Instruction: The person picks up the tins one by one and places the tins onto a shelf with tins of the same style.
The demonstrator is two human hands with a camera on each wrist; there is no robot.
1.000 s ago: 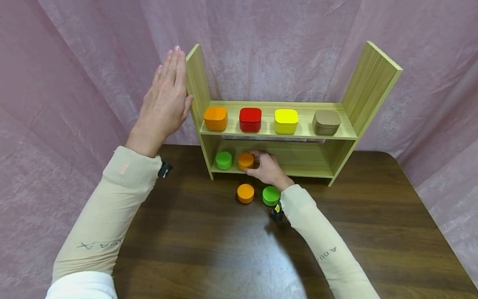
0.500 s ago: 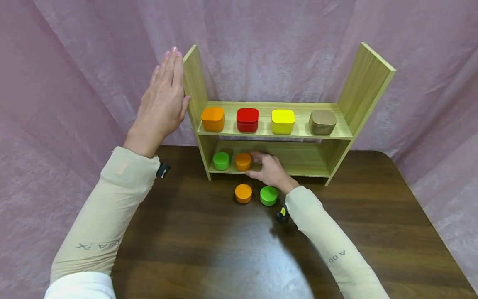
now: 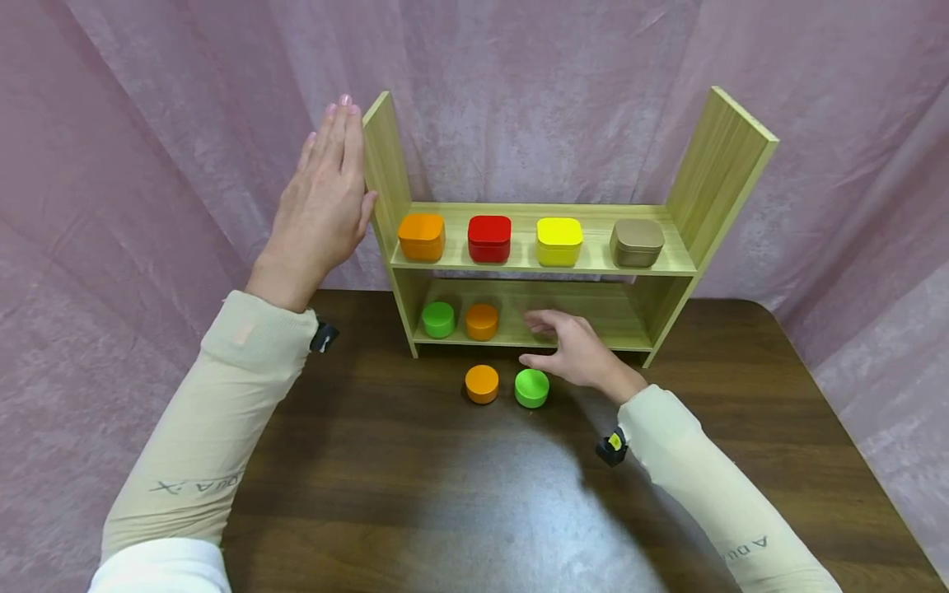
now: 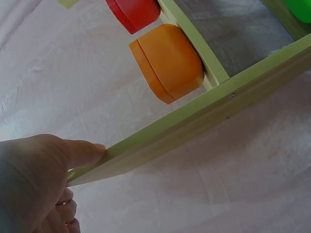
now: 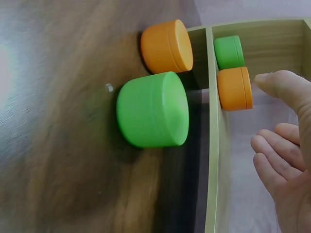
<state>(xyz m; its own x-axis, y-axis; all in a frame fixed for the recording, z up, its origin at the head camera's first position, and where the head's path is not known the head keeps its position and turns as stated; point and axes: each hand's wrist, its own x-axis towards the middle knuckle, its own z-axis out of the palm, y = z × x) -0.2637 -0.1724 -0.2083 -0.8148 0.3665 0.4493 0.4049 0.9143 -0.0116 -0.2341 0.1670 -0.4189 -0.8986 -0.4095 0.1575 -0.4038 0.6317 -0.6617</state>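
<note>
My left hand [image 3: 319, 198] is held upright with straight fingers against the left side panel [image 3: 384, 156] of a light wooden shelf. In the left wrist view its thumb [image 4: 85, 153] touches the panel's edge. My right hand [image 3: 582, 350], fingers loosely bent and nothing between them, is before the lower shelf board. To its left on that board stand a round orange container [image 3: 482, 322] and a round green container [image 3: 439, 319]. On the table in front are another orange round container [image 3: 482, 385] and another green one [image 3: 531, 388], the latter just below my right thumb.
Along the upper board [image 3: 608, 262] stand square lidded containers: orange [image 3: 422, 237], red [image 3: 489, 240], yellow [image 3: 559, 242] and brown [image 3: 637, 243]. The shelf's right panel [image 3: 722, 173] rises on the far side. Beneath is a dark wooden table [image 3: 415, 478]; a pink curtain [image 3: 534, 99] hangs behind.
My right hand has let go of the orange round container on the lower board and drawn back to the right. My left hand stays at the side panel. The view has shifted slightly.
</note>
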